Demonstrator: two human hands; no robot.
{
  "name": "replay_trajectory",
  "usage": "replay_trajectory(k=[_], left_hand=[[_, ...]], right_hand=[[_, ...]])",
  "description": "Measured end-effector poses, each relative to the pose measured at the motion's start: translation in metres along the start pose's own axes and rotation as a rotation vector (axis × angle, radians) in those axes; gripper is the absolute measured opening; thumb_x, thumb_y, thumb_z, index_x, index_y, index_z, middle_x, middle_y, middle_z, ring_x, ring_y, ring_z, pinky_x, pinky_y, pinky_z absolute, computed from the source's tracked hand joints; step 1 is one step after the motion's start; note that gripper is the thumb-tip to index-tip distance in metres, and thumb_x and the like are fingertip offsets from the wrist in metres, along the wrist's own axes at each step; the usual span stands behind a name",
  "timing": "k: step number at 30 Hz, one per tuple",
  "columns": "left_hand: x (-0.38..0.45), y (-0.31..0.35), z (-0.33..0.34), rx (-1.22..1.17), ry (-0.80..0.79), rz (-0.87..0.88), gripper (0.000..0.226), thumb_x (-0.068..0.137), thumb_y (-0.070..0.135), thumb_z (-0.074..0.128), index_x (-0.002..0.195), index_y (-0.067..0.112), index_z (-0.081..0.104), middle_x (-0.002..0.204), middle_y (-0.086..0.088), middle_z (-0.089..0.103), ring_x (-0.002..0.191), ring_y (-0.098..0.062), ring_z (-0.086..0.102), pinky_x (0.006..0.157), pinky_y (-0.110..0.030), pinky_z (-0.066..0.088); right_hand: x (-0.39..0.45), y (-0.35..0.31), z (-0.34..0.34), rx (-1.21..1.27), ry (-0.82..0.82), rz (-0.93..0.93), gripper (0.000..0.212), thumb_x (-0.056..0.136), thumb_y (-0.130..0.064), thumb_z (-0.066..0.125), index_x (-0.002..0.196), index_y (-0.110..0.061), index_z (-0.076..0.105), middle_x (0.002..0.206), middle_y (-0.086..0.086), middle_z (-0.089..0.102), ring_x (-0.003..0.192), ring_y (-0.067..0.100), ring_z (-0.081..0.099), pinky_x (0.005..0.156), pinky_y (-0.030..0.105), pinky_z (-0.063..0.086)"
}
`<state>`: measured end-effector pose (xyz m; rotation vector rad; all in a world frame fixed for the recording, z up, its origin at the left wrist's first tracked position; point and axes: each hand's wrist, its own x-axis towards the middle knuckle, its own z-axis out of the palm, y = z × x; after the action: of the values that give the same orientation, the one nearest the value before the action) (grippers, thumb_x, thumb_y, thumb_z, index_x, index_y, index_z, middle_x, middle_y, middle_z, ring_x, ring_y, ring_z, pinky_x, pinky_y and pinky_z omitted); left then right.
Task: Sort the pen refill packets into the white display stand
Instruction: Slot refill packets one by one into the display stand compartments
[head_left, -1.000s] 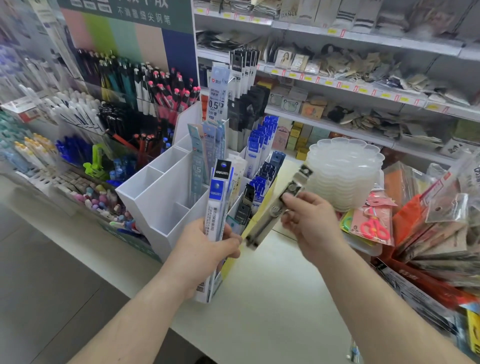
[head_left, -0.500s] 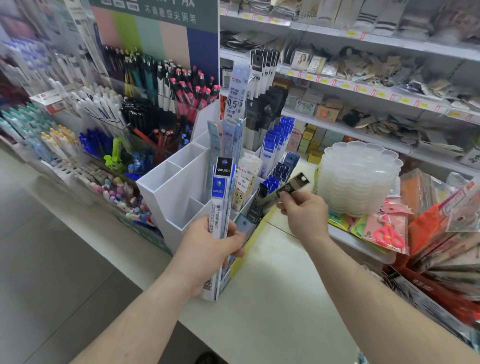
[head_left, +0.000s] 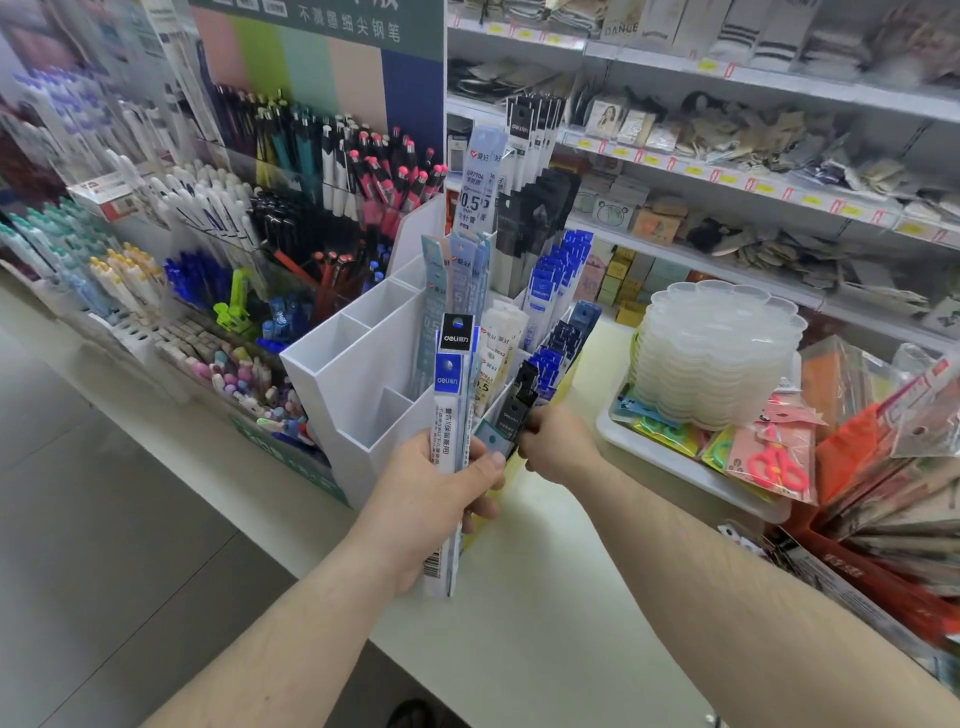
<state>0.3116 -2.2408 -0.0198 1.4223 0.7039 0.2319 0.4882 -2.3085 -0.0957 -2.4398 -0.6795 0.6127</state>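
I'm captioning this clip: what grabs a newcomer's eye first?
Centre frame, the left hand grips a tall bundle of blue-and-white refill packets before the white compartmented display stand. Beside it, the right hand pinches a black refill packet. A stack of clear scalloped plastic trays sits right.

Both forearms are bare and extend from the lower edge of the frame toward its centre. The left forearm enters from the lower left. The left hand (head_left: 441, 499) sits just below centre, back toward the camera, fingers and thumb curled in a grip. The right forearm enters from the lower right. The right hand (head_left: 558, 447) lies just right of centre, fingertips pinched together, close beside the left hand.
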Motion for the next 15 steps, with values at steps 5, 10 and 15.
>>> replay_trajectory(k=[5,10,15], left_hand=[[0.0,-0.003,0.007,0.03,-0.063,0.017,0.015,0.09,0.013,0.07,0.09,0.009,0.056,0.053,-0.003,0.052,0.043,-0.012,0.049,0.046,-0.024,0.046],[0.009,-0.012,0.02,0.146,-0.13,-0.002,0.023,0.084,0.013,0.075,0.099,0.018,0.058,0.058,0.004,0.055,0.047,-0.011,0.049,0.05,-0.025,0.044],[0.008,-0.01,0.044,0.189,-0.369,-0.008,0.038,0.076,0.009,0.067,0.112,0.017,0.06,0.079,0.001,0.065,0.06,-0.006,0.051,0.057,-0.026,0.043]], right_hand=[[-0.033,-0.003,-0.024,0.268,0.18,0.088,0.018,0.089,-0.013,0.059,0.089,-0.02,0.075,0.088,0.001,0.073,0.079,0.02,0.068,0.073,0.039,0.06],[-0.109,-0.032,-0.048,0.763,0.223,0.0,0.017,0.083,-0.016,0.074,0.069,-0.012,0.064,0.058,0.002,0.058,0.047,0.009,0.048,0.048,0.024,0.039],[-0.119,-0.025,-0.039,0.569,0.236,0.014,0.033,0.069,-0.026,0.087,0.069,-0.019,0.054,0.048,-0.014,0.05,0.049,0.004,0.043,0.05,0.022,0.039]])
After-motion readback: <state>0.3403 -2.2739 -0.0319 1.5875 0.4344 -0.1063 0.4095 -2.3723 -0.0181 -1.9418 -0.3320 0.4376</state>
